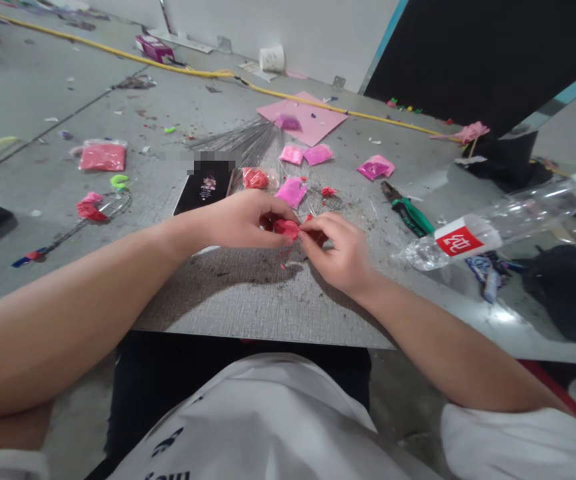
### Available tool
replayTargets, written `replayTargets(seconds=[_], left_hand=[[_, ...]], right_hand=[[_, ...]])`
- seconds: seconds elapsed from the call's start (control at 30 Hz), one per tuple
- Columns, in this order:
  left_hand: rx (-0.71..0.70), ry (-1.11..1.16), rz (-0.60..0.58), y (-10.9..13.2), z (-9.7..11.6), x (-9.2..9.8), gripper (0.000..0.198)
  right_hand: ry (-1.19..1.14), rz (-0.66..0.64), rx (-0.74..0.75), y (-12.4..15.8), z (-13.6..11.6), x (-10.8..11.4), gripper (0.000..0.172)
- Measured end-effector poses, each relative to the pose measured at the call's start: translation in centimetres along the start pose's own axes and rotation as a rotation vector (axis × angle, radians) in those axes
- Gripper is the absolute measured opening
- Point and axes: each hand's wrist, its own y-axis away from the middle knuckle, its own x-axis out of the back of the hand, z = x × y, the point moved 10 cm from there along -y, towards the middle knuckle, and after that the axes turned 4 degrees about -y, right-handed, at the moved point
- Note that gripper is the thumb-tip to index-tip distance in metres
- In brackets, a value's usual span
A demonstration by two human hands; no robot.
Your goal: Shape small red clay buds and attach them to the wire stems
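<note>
Between both hands, just above the table (pixel 268 307), is a piece of pinkish-red modelling clay (pixel 287 229). My left hand (pixel 248 217) curls around its left side, thumb below and fingers above. With thumb and forefinger, my right hand (pixel 341 250) pinches the clay's right edge. Beyond my fingers lie an opened-looking pink packet (pixel 292 192), a clear bag of red clay (pixel 255 178) and a small red clay lump (pixel 328 192) on thin wire. A phone (pixel 205 185) with a lit screen lies behind my left wrist.
Right of my hands are green-handled pliers (pixel 411 210) and a clear plastic bottle (pixel 508 213) lying down. At left lie a wire piece with red clay (pixel 91 208) and a reddish packet (pixel 102 157). A wire bundle (pixel 248 141) touches pink paper (pixel 313 117); a yellow cable (pixel 168 65) crosses behind.
</note>
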Motion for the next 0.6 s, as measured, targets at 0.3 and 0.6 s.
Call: replayTargets(seconds=[0.3, 0.6], left_hand=[[0.063, -0.143, 0.069, -0.2, -0.7, 1.0, 0.023], [0.322, -0.681, 0.113, 0.4, -5.9, 3.5, 0.036]], right_hand=[[-0.009, 0.046, -0.109, 0.0, 1.3, 1.0, 0.020], [-0.073, -0.166, -0.070, 0.5, 0.8, -1.7, 0.007]])
